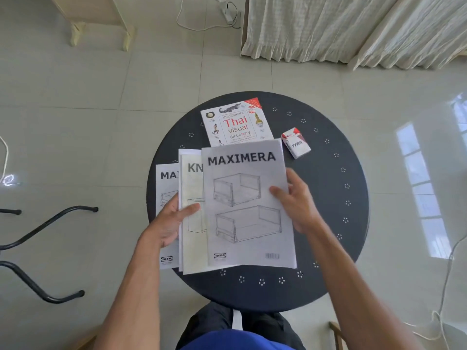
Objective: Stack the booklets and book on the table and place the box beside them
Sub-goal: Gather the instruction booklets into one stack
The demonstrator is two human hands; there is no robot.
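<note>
On the round black table [328, 198] three booklets overlap. My right hand [295, 200] grips the right edge of the top MAXIMERA booklet [245, 213], thumb on its cover. My left hand [171, 218] holds the cream KN booklet [192, 238] by its left edge, thumb on top. A second MAXIMERA booklet [166, 183] lies flat at the far left, partly under my left hand. The Thai visual dictionary book [236, 125] lies at the table's far side, its near edge hidden by the top booklet. The small white and red box [296, 143] lies to the right of the book.
Black chair legs [45, 228] stand on the tiled floor to the left. A curtain [341, 26] hangs at the back right, with a power strip and cable [227, 13] beside it. A white cable [444, 286] runs along the floor at the right. My knees are under the table's near edge.
</note>
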